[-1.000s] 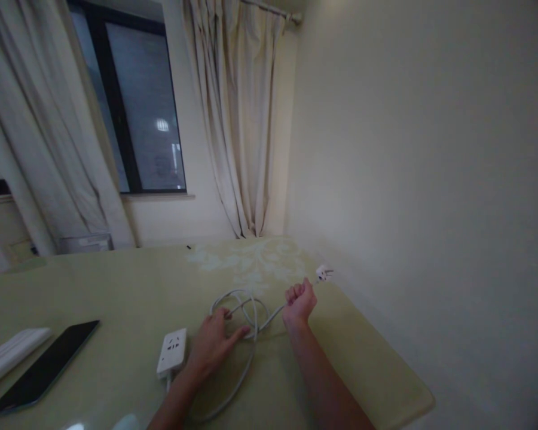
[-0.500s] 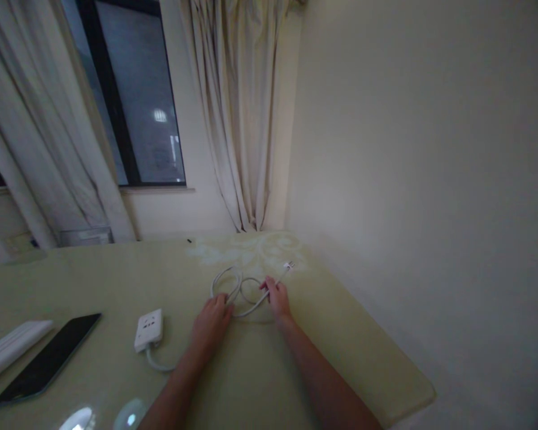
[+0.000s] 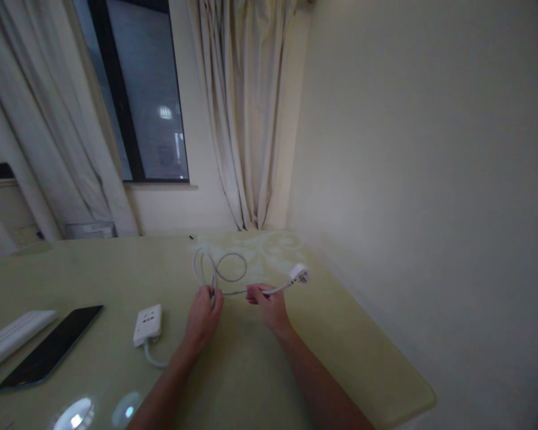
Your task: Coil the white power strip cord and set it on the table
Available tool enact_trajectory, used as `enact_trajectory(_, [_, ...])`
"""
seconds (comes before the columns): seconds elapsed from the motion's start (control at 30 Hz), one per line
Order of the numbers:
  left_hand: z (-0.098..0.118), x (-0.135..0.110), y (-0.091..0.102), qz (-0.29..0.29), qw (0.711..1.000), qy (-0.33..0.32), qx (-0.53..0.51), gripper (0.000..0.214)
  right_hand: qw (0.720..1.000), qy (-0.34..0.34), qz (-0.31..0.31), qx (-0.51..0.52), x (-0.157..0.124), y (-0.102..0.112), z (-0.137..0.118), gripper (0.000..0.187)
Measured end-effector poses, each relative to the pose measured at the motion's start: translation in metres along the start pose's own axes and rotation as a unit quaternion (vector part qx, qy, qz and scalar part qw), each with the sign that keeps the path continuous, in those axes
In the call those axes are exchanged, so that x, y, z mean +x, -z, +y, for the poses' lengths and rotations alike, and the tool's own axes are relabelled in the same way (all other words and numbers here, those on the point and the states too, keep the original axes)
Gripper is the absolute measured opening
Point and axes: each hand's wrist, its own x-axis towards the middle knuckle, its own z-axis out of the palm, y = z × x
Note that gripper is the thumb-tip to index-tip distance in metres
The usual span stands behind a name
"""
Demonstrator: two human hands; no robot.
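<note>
A white power cable (image 3: 232,280) runs in loops between my hands above the table. My left hand (image 3: 203,313) is closed around the gathered loops, which stand up beyond its fingers. Further right, my right hand (image 3: 269,306) pinches the cable a short way behind its white plug (image 3: 300,273). The plug points to the right with its prongs showing. To the left of my left hand lies the white socket box (image 3: 147,324), its short length of cord passing under my left forearm.
On the pale green table (image 3: 332,370), a black flat tablet-like slab (image 3: 51,347) and a long white object (image 3: 15,337) lie at the left. Curtains (image 3: 246,119) and a window stand behind; a bare wall (image 3: 421,179) borders the right side.
My left hand has moved slightly left and now grips upright loops. My right hand has shifted a little left and down along the cable, and the plug has turned, swinging to the right.
</note>
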Motion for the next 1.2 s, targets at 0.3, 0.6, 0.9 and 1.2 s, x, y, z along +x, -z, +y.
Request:
enact_trajectory(0.3, [0.022, -0.022, -0.012, -0.037, 0.993, -0.068, -0.086, 0.023, 0.998, -0.016, -0.061, 0.000, -0.005, -0.043, 0.025, 0.038])
enact_trajectory(0.6, [0.028, -0.021, -0.014, -0.108, 0.982, -0.048, -0.146, 0.024, 0.998, -0.059, 0.010, 0.022, 0.003, -0.026, 0.025, 0.044])
enact_trajectory(0.9, [0.022, -0.003, -0.010, -0.084, 0.978, 0.010, -0.190, 0.028, 0.998, -0.007, 0.037, 0.054, -0.001, -0.016, 0.000, 0.045])
enact_trajectory(1.2, [0.004, 0.008, 0.000, -0.038, 0.977, 0.062, -0.200, 0.045, 0.994, 0.067, 0.017, 0.083, -0.015, -0.023, -0.026, 0.056])
